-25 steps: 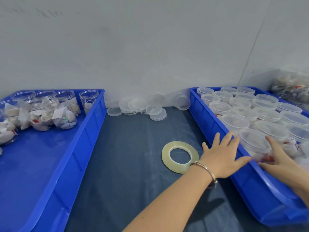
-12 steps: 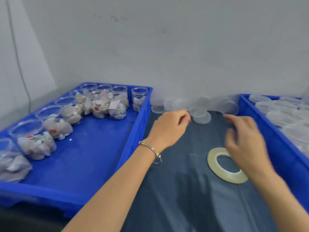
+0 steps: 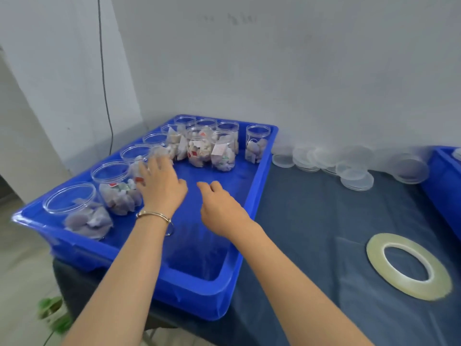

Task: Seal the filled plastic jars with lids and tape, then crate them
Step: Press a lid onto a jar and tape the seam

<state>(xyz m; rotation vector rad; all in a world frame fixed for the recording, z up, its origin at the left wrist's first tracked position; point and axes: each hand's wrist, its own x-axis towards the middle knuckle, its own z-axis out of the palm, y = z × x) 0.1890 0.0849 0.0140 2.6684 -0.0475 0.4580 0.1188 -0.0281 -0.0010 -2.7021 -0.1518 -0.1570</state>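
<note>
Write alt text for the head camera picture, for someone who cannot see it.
Two bare hands, left and right, reach over a blue crate of open, filled plastic jars. Loose lids and a tape roll lie on the dark table.

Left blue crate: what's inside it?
The blue crate holds open clear jars without lids, filled with small wrapped packets. The left hand covers part of one jar; the right hand hovers over bare floor.
</note>
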